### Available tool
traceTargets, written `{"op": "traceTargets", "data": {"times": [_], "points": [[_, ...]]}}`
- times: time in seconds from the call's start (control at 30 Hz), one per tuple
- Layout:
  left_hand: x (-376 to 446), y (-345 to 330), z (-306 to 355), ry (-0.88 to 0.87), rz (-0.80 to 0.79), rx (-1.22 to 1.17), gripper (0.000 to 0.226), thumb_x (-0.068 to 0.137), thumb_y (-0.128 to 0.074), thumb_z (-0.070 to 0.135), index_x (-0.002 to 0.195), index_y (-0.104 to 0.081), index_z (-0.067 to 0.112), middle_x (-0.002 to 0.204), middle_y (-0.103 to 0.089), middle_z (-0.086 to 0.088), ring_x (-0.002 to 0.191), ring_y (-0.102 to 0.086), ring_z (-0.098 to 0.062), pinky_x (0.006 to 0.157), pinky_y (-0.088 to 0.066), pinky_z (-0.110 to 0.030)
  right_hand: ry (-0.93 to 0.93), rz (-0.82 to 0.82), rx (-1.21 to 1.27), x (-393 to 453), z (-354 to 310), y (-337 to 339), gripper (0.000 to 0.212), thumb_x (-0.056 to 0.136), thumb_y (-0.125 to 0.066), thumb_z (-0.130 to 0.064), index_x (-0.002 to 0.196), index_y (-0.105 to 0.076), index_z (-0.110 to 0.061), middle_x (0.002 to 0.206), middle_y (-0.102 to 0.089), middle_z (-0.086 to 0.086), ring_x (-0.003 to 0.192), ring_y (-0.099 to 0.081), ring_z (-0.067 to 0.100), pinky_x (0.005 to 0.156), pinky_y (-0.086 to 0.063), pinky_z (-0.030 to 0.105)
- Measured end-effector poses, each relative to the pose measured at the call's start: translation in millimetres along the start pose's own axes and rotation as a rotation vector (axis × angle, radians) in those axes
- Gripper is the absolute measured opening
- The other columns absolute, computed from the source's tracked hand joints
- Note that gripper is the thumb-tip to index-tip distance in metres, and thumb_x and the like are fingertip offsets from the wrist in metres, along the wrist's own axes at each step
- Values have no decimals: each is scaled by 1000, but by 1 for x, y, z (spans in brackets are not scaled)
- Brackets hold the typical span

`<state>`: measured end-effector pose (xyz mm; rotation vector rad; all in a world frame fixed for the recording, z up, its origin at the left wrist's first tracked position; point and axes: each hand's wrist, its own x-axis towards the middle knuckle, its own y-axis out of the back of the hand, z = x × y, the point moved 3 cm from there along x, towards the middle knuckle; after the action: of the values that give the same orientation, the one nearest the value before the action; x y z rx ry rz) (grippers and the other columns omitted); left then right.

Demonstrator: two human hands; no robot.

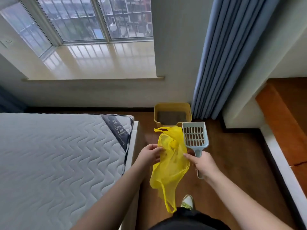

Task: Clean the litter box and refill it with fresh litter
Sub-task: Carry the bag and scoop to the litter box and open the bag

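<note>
Both hands are busy in front of the body. The left hand (152, 154) pinches the upper edge of a thin yellow plastic bag (169, 165), fingers curled into the film. The right hand (203, 165) is wrapped around the handle of a pale blue litter scoop (194, 136), and its index finger stretches out and touches the other side of the bag. The bag hangs limp between the two hands, and I cannot see anything inside it. The slotted blade of the scoop points forward and looks clean.

Below the hands one shoe (187, 201) stands on the wooden floor (232, 163). At the left is a bare mattress (58, 155).

Further ahead, the yellow litter box (172, 114) sits on the floor against the wall, just beside the blue curtain (221, 63) and under the window (86, 19). Grey litter (171, 117) lies in its bottom; whether it has clumps is too small to tell.

My judgement is that the task is only at the beginning: the tools are in hand, the bag probably needs to be opened, and the box is not yet reached. Scooping, emptying and refilling are all left. No sack of fresh litter is in view.

The count: one bag, one scoop, one litter box, two hands.
</note>
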<state>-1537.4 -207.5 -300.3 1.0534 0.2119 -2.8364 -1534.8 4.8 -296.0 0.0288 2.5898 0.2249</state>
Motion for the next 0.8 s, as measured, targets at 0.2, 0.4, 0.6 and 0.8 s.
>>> {"op": "traceTargets", "data": {"times": [0.2, 0.4, 0.6, 0.8], "points": [[51, -19, 61, -139, 125, 90, 22, 89, -70, 26, 104, -65, 10, 101, -70, -12, 82, -68, -19, 65, -57, -28, 87, 82, -83, 62, -46, 23, 18, 79, -77, -11, 78, -59, -11, 71, -61, 2, 64, -56, 13, 51, -41, 19], [86, -31, 92, -234, 280, 174, 17, 95, -61, 33, 106, -64, 20, 101, -68, -3, 91, -67, -18, 76, -59, -32, -9, 186, -195, 119, -44, 43, 12, 81, -66, 0, 75, -58, -7, 69, -58, 6, 59, -52, 16, 52, -36, 25], [115, -14, 123, -311, 384, 235, 8, 99, -53, 28, 105, -57, 24, 100, -63, -2, 92, -62, -21, 83, -57, -43, -134, 291, -255, 162, -28, 61, 7, 80, -66, -2, 86, -64, 2, 74, -61, 12, 65, -54, 26, 53, -35, 28], [156, -6, 153, -372, 209, 439, 5, 97, -57, 31, 97, -62, 29, 89, -64, 2, 80, -61, -14, 64, -52, -24, -49, 16, -187, 185, -61, 39, 11, 83, -74, -16, 90, -66, -14, 64, -60, -8, 55, -50, 4, 51, -36, 20]]}}
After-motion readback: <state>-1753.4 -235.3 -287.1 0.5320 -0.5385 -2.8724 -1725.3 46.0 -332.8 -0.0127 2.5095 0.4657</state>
